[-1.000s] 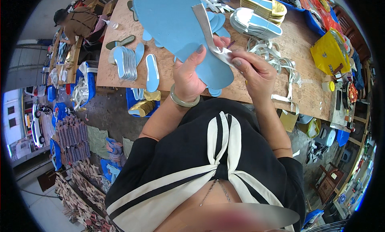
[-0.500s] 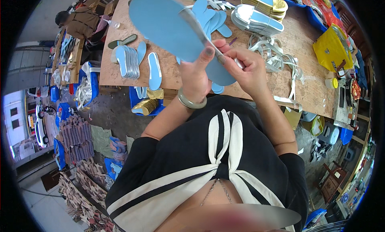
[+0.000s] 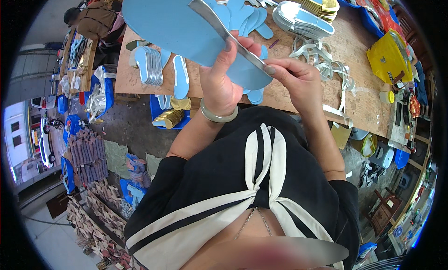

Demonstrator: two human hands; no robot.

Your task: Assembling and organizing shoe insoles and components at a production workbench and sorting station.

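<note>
A large light-blue insole [image 3: 170,27] is held up over the worktable, tilted, its broad end at the upper left. Along its right edge runs a narrow silver strip [image 3: 212,23], whose far end stands slightly off the edge. My left hand [image 3: 220,81] grips the insole near its narrow end, thumb on the blue face and fingers behind. With thumb and forefinger, my right hand [image 3: 298,81] pinches the strip at the narrow end's right edge. Beyond my hands, several blue insoles [image 3: 240,16] lie fanned out on the table.
On the wooden table [image 3: 354,109] are a stack of silver-edged insoles [image 3: 149,67], a single white-edged insole [image 3: 181,76], a bundled stack [image 3: 298,20], loose white strips [image 3: 322,60] and a yellow bag [image 3: 389,58]. Below its edge sits a blue crate [image 3: 186,123]. Another person [image 3: 95,20] is at the far left.
The insole has swung left and lower, and the strip shows more along its edge. My right hand has moved right, away from my left, still pinching at the strip.
</note>
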